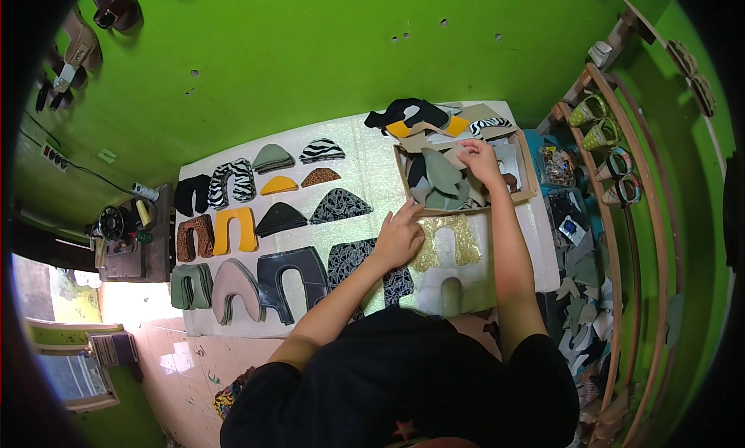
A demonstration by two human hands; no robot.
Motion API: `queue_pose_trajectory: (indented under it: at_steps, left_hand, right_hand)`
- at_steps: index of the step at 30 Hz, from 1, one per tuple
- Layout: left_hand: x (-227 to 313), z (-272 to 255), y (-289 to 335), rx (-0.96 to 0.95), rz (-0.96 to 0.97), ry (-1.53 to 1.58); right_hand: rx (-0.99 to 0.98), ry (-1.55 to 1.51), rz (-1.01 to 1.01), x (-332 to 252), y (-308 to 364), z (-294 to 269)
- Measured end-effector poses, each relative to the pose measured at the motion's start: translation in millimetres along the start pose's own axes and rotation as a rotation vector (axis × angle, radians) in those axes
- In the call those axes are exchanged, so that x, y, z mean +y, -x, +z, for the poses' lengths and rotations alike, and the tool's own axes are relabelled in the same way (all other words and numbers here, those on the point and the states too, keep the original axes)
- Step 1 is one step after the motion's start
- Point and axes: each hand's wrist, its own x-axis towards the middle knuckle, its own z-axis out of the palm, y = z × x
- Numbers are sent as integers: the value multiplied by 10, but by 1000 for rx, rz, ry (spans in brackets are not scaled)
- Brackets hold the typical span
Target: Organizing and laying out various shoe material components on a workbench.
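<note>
An open cardboard box (530, 166) at the right of the table holds a heap of cut material scraps. My right hand (483, 162) reaches over the heap, its fingers pinched together at the edge of a scrap, beside a large grey-green piece (442, 172). Which scrap is between the fingertips is partly hidden. By the near left corner of the box, my left hand (400, 237) has its fingers stretched out and holds nothing. Just right of it lie gold glitter U-shaped pieces (468, 238), with white ones (429, 294) nearer me.
Stacked U-shaped and half-round pieces, such as yellow (244, 230) and zebra-striped ones (322, 150), cover the pale table (357, 157). A sewing machine (116, 224) stands left. Sandals sit on a wooden rack (608, 110) at right, above loose scraps (582, 293).
</note>
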Motion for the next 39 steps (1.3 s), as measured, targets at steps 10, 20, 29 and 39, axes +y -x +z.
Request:
queue_pose_trajectory:
  at_steps: [10, 20, 29, 39]
  left_hand:
    - [2, -184, -372, 19, -70, 24]
    - [-97, 99, -1029, 84, -258, -230]
    - [-113, -19, -972, 210, -180, -112]
    - [-245, 148, -845, 240, 62, 50]
  right_hand:
    - [-1, -98, 113, -12, 132, 20]
    - [-80, -274, 237, 160, 234, 86]
    - [360, 726, -93, 201, 344, 70]
    - [-118, -206, 439, -76, 416, 434]
